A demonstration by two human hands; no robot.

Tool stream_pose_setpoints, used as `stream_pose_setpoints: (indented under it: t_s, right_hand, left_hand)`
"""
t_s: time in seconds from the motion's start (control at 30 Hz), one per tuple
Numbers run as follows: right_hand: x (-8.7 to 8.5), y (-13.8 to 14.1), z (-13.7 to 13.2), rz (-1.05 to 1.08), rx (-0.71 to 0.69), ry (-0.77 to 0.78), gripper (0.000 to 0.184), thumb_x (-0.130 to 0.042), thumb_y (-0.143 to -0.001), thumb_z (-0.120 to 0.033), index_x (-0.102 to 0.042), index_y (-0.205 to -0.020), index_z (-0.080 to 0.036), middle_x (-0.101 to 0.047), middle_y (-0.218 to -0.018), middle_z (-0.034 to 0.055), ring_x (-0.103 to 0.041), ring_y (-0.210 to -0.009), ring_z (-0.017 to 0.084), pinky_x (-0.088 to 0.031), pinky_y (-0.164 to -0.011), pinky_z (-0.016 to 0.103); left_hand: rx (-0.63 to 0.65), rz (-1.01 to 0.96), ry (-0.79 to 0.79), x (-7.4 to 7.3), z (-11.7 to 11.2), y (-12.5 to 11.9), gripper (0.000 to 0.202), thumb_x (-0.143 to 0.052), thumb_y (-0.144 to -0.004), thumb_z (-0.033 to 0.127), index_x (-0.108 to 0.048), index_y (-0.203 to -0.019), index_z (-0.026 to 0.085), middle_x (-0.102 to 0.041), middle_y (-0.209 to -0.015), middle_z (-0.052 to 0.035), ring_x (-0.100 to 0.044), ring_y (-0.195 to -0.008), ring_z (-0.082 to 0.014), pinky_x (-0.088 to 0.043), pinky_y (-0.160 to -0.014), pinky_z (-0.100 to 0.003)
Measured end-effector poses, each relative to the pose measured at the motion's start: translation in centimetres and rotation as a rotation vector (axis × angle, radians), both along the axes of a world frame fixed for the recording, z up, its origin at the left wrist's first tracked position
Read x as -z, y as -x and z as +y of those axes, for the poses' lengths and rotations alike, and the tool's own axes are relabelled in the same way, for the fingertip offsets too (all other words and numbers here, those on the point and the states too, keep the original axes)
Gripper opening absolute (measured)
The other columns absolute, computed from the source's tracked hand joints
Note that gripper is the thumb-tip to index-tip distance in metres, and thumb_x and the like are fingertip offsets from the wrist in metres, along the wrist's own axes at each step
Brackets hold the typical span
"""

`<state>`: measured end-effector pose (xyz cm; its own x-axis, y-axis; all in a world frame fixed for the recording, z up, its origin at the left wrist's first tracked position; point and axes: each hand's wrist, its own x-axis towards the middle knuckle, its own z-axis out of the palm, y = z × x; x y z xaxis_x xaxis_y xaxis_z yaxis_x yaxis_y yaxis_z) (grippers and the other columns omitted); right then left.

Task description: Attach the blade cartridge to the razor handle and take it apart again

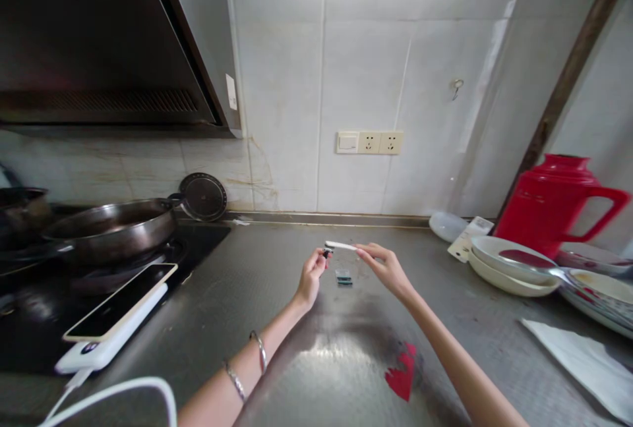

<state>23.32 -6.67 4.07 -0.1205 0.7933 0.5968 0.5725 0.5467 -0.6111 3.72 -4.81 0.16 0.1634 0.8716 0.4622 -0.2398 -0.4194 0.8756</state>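
I've got the slim white stick (341, 246) pinched by one end in my right grip (383, 267), other tip near the black piece (326, 253) my left grip (311, 275) pinches, above shiny metal worktop (277, 242)!

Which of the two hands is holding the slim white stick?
The right hand: its fingers grip one end of the white stick. The left hand instead holds a small black object, and only that arm wears bangles.
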Motion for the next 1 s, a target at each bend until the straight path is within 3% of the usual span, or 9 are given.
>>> stream_pose_setpoints:
  t_s: [0.3, 0.53, 0.77, 1.0]
  right_hand:
    - [0.4, -0.1, 0.3, 0.004, 0.017, -0.003, 0.039, -0.046, -0.085, -0.048, -0.071, -0.097, -0.022, -0.069, -0.089, 0.0064, -0.058, -0.077, 0.019, -0.044, -0.07, 0.029]
    - [0.3, 0.1, 0.1, 0.017, 0.041, 0.027, 0.043, -0.045, -0.085, -0.05, -0.071, -0.098, -0.019, -0.068, -0.082, 0.0069, -0.057, -0.071, 0.018, -0.044, -0.067, 0.029]
    - [0.4, 0.4, -0.1, 0.03, -0.036, 0.018, 0.04, -0.047, -0.084, -0.049, -0.071, -0.098, -0.02, -0.068, -0.083, 0.0064, -0.058, -0.075, 0.019, -0.044, -0.069, 0.029]
    - [1.1, 0.4, 0.5, 0.041, -0.018, 0.026, 0.04, -0.047, -0.084, -0.049, -0.071, -0.096, -0.02, -0.069, -0.086, 0.007, -0.058, -0.077, 0.02, -0.044, -0.071, 0.031]
  left_hand:
    - [-0.005, -0.034, -0.007, 0.1, -0.3, -0.4, 0.028, -0.046, -0.083, 0.044, -0.056, -0.085, 0.018, -0.045, -0.07, 0.0002, -0.039, -0.069, -0.0136, -0.03, -0.067, -0.025]
    - [-0.009, -0.024, 0.013, 0.2, -0.1, -0.4, 0.029, -0.046, -0.083, 0.045, -0.055, -0.087, 0.017, -0.042, -0.066, 0.0012, -0.035, -0.061, -0.0118, -0.027, -0.06, -0.024]
    - [-0.041, -0.063, 0.043, 0.4, 0.0, -0.6, 0.03, -0.048, -0.081, 0.047, -0.055, -0.083, 0.019, -0.044, -0.067, 0.0003, -0.039, -0.064, -0.0126, -0.031, -0.061, -0.023]
    - [-0.046, -0.079, 0.058, 1.0, 0.1, -0.6, 0.028, -0.047, -0.082, 0.045, -0.054, -0.085, 0.018, -0.043, -0.066, 0.0011, -0.038, -0.061, -0.0113, -0.031, -0.059, -0.023]
